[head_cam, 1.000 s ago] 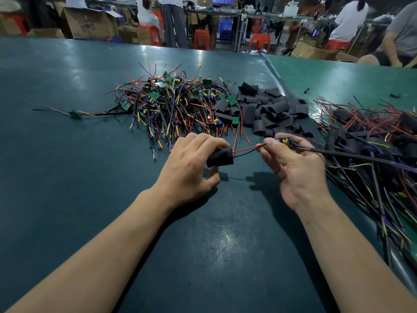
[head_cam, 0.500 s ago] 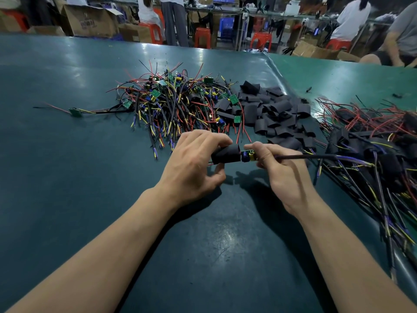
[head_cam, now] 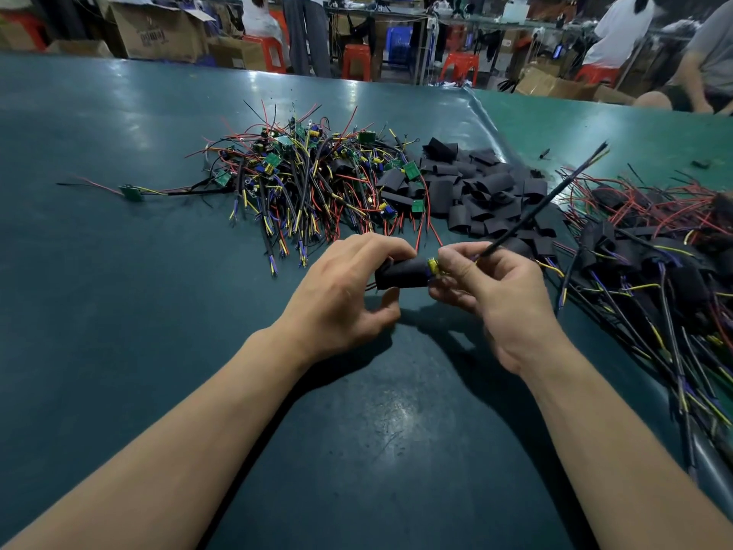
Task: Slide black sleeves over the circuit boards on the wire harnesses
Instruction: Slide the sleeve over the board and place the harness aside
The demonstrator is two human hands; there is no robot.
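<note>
My left hand [head_cam: 341,295] grips a black sleeve [head_cam: 400,273] just above the green table [head_cam: 119,311]. My right hand [head_cam: 492,295] pinches the circuit board end of a wire harness [head_cam: 432,267] at the sleeve's right mouth; a yellow part shows there and most of the board is inside the sleeve. The harness's black cable [head_cam: 547,200] rises up and to the right from my fingers. Behind my hands lies a tangle of unsleeved harnesses [head_cam: 301,184] with green boards, and to its right a heap of loose black sleeves [head_cam: 484,192].
A pile of sleeved harnesses [head_cam: 654,264] covers the right side of the table, wires trailing toward the near right edge. One single harness [head_cam: 133,191] lies apart at the left. Beyond the table's far edge are people, red stools and cardboard boxes [head_cam: 158,31].
My right hand has fed the board from a hand's width away into the sleeve, red wires going in first. The black cable has swung from lying level to pointing up and right.
</note>
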